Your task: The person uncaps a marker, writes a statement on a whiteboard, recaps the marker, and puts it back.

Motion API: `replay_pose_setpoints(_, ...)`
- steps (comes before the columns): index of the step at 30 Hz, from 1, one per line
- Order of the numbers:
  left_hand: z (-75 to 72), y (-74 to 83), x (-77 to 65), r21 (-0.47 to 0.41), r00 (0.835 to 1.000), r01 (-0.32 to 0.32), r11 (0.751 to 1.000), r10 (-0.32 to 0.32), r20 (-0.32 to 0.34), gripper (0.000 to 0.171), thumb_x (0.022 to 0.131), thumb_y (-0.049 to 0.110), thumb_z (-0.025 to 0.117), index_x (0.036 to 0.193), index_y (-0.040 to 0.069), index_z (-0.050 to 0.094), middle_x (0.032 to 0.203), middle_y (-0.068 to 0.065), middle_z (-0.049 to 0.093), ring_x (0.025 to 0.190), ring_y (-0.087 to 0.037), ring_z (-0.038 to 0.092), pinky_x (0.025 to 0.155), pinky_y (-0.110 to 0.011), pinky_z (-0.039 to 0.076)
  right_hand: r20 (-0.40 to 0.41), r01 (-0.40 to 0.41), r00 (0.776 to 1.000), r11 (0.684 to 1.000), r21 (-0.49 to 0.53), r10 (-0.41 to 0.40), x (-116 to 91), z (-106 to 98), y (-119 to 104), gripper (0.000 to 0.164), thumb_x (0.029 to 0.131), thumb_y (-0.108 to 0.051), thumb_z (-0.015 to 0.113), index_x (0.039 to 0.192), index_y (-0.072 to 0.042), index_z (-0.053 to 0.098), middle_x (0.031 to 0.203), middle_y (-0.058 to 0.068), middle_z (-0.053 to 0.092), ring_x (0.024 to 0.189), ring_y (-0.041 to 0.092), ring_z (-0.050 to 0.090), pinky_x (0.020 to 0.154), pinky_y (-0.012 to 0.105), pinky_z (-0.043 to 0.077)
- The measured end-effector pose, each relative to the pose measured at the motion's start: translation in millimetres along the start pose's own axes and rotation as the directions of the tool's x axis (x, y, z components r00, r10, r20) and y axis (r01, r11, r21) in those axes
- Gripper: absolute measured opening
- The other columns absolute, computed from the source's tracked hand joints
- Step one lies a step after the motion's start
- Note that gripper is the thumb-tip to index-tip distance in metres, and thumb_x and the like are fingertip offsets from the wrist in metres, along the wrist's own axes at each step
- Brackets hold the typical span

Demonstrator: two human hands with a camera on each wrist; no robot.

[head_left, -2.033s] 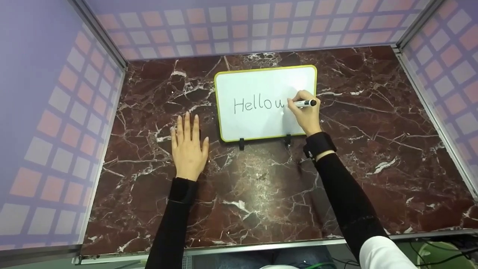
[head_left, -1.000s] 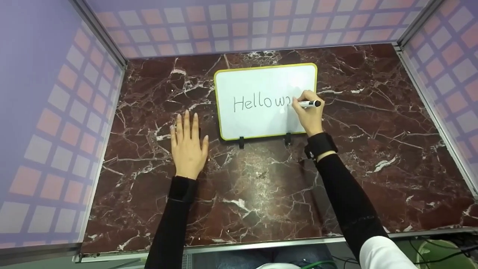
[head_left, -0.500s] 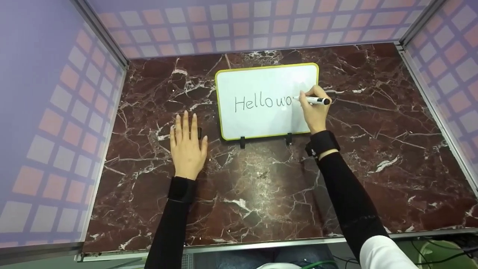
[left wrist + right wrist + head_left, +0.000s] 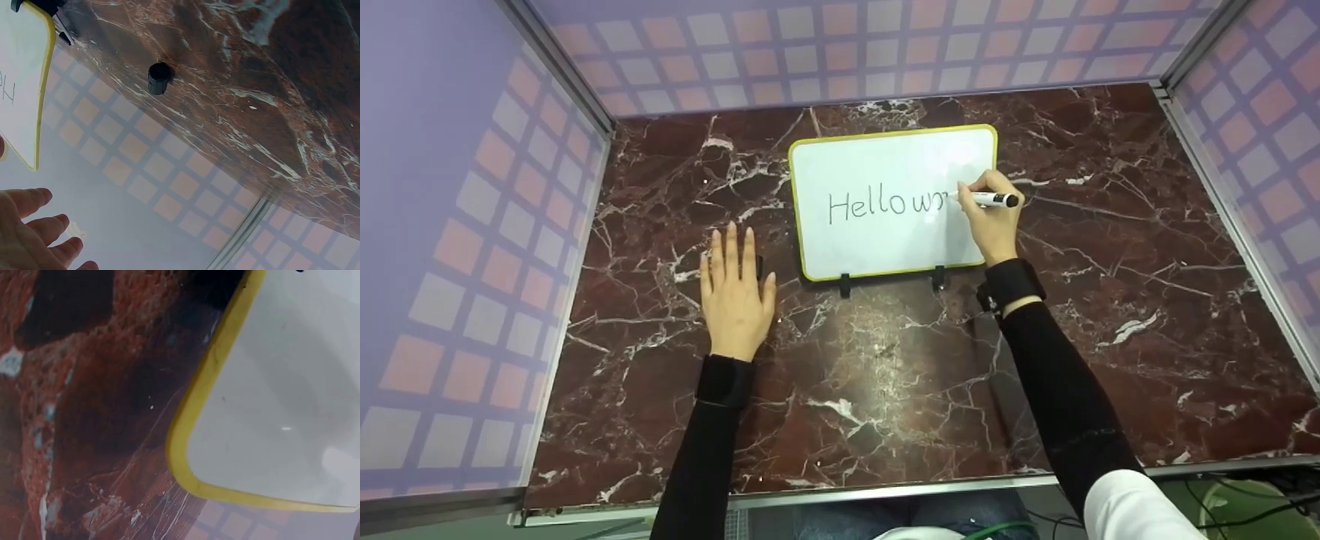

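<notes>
Toward the right side of the yellow-framed whiteboard, the white marker is pinched in the right hand, near its tip. Tip is at the board surface; contact too small to confirm. Lettering reads "Hello wo" plus part of 1 more stroke; fingers may hide some.

Main risk: cramped letters, since the board's right edge is near the writing hand. Pressing hard could rock or slide the board: it seems propped leaning back, with 2 black feet at its lower edge and 0 hands bracing it. Fresh ink could smear if the hand drags back across it.

Left hand is palm down, fingers straight, holding nothing, left of the board; can't tell if it touches the tabletop. Near its fingers, 1 small black cylinder, probably the marker cap, sits on the marble-patterned tabletop; a sideways sweep could knock it. Checked panels enclose 3 sides; no visible obstacle between marker and board.
</notes>
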State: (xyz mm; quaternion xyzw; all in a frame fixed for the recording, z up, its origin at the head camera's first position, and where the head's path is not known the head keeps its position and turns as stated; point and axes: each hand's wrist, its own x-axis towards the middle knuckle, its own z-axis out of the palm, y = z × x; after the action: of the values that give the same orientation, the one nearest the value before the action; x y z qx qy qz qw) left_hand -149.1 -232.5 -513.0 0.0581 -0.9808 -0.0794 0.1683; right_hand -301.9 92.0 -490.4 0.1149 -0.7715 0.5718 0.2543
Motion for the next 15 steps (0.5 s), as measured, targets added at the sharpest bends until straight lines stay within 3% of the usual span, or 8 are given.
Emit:
replay_pose_setpoints(6, -1.5, -0.1, 0.4, 0.004, 1.000, 0.000, 1.000, 0.000, -0.013, 0.068, 0.093, 0.039, 0.044, 0.148, 0.018, 0.011, 0.156, -0.005, 0.007, 0.144, -0.023, 0.001, 0.116, -0.046, 0.010, -0.002, 0.008, 1.000, 0.999, -0.032, -0.008, -2.6, -0.9, -0.3, 0.025, 0.077, 0.002, 0.063, 0.061, 0.008, 0.045, 0.058, 0.006, 0.048, 0.051, 0.003, 0.046, 0.049, 0.014, 0.034)
replay_pose_setpoints(11, -2.0, 1.2, 0.8, -0.004, 1.000, -0.001, 1.000, 0.001, -0.013, 0.067, 0.092, 0.038, 0.045, 0.148, 0.017, 0.014, 0.156, -0.005, 0.008, 0.144, -0.024, 0.002, 0.116, -0.046, 0.008, -0.047, -0.013, 0.999, 0.999, -0.038, 0.011, 1.3, -0.2, -3.2, 0.024, 0.079, -0.005, 0.066, 0.064, 0.006, 0.051, 0.064, 0.009, 0.054, 0.054, 0.002, 0.049, 0.052, 0.014, 0.037)
replay_pose_setpoints(15, -2.3, 0.9, 0.6, -0.008, 1.000, 0.001, 1.000, -0.001, -0.005, 0.067, 0.092, 0.038, 0.044, 0.148, 0.017, 0.013, 0.156, -0.005, 0.008, 0.144, -0.023, 0.001, 0.117, -0.046, 0.007, -0.109, -0.010, 0.994, 1.000, -0.007, 0.009, 3.1, -2.7, -3.2, 0.024, 0.080, -0.002, 0.064, 0.063, 0.007, 0.049, 0.063, 0.003, 0.053, 0.054, 0.003, 0.051, 0.052, 0.016, 0.038)
